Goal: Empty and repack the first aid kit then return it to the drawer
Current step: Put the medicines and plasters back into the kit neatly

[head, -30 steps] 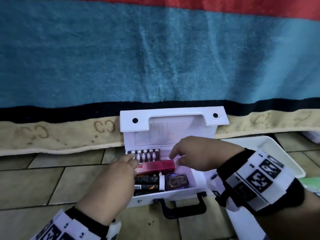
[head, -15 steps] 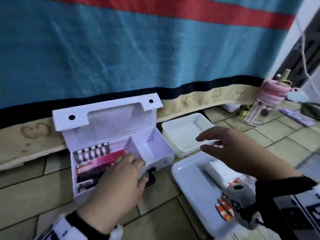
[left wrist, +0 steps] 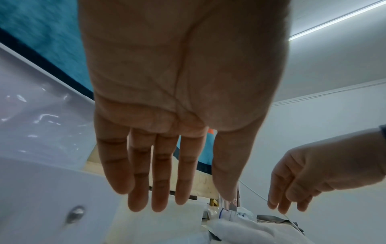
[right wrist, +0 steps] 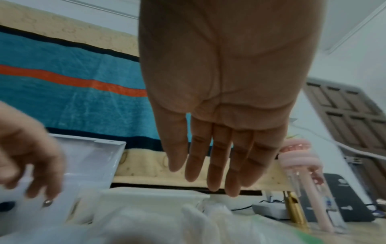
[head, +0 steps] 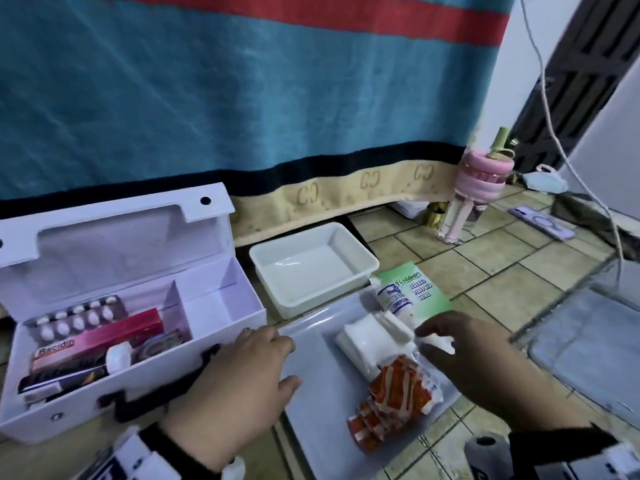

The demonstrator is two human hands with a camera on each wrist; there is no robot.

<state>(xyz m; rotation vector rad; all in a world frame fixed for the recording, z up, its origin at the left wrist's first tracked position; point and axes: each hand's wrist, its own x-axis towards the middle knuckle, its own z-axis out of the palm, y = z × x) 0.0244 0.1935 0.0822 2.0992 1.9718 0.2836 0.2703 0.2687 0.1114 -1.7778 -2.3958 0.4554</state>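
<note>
Now the white first aid kit (head: 214, 306) sits open on the tiled floor at the left of the frame, a pink box (head: 100, 341) and a pill blister (head: 79, 315) in its left compartment (the right one bare). Left hand (head: 235, 386), fingers straight and holding nothing, hovers by its front edge. Right hand (head: 485, 362), fingers relaxed and holding nothing, hangs over the white tray (head: 311, 386) of gauze packets (head: 370, 344) and orange sachets (head: 398, 396).

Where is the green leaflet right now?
In the head view, the green leaflet lies on the floor tiles right of center, beside the empty white tub, partly under a white tube, just beyond the right hand.
</note>
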